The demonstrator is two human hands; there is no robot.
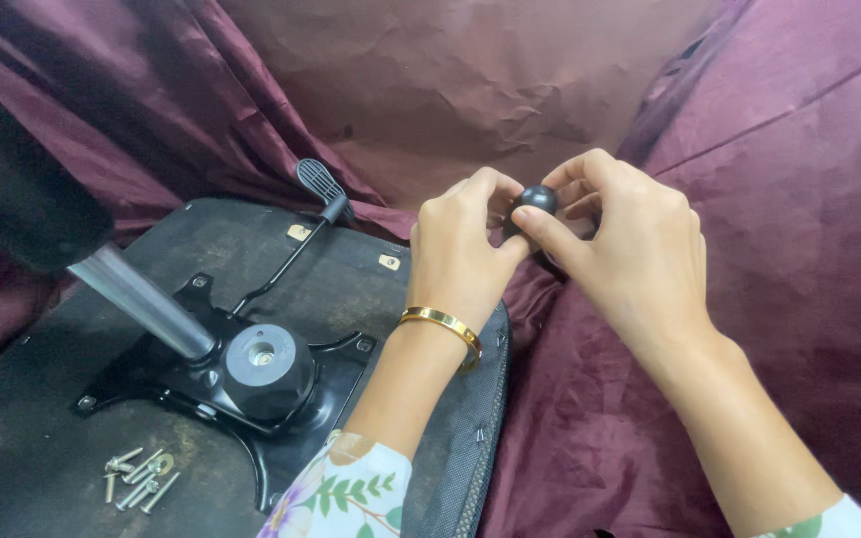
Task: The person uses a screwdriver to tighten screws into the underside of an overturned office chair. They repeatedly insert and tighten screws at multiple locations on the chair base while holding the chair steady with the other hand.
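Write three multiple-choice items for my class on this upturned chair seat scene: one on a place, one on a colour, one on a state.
1. Where do the loose screws lie?
A. on the cloth
B. on the seat underside, lower left
C. in a hand

2. What colour is the draped cloth?
A. maroon
B. green
C. white

3. How is the small black knob held?
A. lying untouched
B. by one hand
C. between both hands

Answers: 1 B, they rest on the dark seat underside. 2 A, it is maroon throughout. 3 C, left hand and right hand both grip it.

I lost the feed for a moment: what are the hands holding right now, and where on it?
Both hands grip a small black knob. The left hand and right hand pinch its rounded sides with their fingertips; its underside is hidden.
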